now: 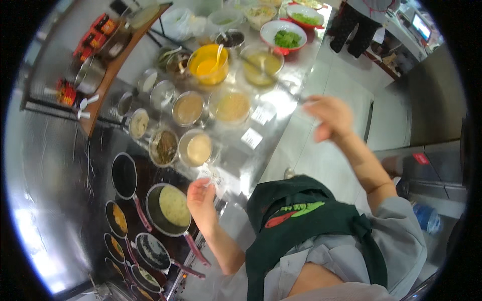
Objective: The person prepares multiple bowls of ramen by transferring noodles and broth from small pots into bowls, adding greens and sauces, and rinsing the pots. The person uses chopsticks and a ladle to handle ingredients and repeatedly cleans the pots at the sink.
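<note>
Near the front of the metal counter, my left hand (201,205) pinches a white paper slip (214,180) bearing writing. A pot of pale green-flecked batter or soup (174,209) stands just left of that hand. My right hand (333,116) is blurred beyond the counter's right edge. Its fingertips meet the near end of a long thin dark rod-like utensil (276,79); blur hides whether they grip it. The rod's far end crosses a clear bowl of yellowish liquid (260,73).
Several sauce containers, including a yellow tub (205,73), crowd the metal counter (233,154). Bowls of greens (286,39) stand farther back. Pans with pink handles (152,250) cover the stove at left. A wooden shelf (113,71) overhangs. Another person (359,26) stands at the top right.
</note>
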Demonstrator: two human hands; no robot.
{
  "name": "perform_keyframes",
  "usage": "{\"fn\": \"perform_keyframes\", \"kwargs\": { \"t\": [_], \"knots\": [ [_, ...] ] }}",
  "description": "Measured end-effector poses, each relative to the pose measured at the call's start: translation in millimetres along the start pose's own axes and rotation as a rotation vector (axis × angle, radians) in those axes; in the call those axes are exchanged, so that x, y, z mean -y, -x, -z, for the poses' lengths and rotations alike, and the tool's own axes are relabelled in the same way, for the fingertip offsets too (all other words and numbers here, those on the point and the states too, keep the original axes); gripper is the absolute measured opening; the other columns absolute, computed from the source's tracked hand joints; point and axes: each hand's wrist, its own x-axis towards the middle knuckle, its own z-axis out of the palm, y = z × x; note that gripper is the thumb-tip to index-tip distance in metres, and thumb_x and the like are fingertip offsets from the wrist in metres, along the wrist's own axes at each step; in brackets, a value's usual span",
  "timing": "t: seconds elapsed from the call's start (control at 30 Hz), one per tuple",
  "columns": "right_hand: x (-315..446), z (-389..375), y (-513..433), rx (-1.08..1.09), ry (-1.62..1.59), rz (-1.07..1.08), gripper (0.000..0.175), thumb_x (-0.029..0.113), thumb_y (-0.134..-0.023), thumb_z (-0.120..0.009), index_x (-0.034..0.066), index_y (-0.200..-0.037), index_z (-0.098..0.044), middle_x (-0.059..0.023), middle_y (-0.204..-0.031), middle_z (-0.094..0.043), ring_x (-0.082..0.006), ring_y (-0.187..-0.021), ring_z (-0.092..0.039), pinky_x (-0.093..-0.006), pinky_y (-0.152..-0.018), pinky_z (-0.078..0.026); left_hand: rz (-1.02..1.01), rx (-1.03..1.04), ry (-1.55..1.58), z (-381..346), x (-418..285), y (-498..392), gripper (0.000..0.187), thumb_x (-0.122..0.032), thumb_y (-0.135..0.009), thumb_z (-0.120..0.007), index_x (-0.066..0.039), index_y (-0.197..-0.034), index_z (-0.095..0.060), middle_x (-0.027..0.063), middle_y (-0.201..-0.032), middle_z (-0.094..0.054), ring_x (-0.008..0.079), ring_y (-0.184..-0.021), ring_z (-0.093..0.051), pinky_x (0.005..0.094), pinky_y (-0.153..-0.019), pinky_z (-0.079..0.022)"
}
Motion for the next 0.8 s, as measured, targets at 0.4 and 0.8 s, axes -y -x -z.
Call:
{"fn": "perform_keyframes", "kwargs": {
  "t": [0.4,0.8],
  "knots": [
    [-110,-222,106,0.539,-0.427,0.222,0.036,0.014,-0.076,-0.06,0.0056,-0.11,-0.06,-0.0128,-0.113,-0.055,-0.0331,-0.104,-0.056,-0.0374,-0.089,-0.049,-0.173,-0.175,-0.105,-175,14,-128,0.02,0.011,-0.082,-0.057,0.001,-0.099,-0.057,0.0021,-0.084,-0.056,0.0067,-0.071,-0.05,0.0193,-0.064,-0.041],
    [-332,-221,12,0.876,-0.598,0.046,0.018,0.017,-0.083,-0.056,0.0096,-0.099,-0.061,-0.0116,-0.091,-0.062,-0.0324,-0.083,-0.061,-0.0431,-0.073,-0.05,-0.123,-0.571,-0.503,-222,61,-242,0.023,0.008,-0.076,-0.048,0.0,-0.093,-0.061,0.0005,-0.082,-0.055,0.0085,-0.069,-0.047,0.0206,-0.063,-0.039]
  ]
}}
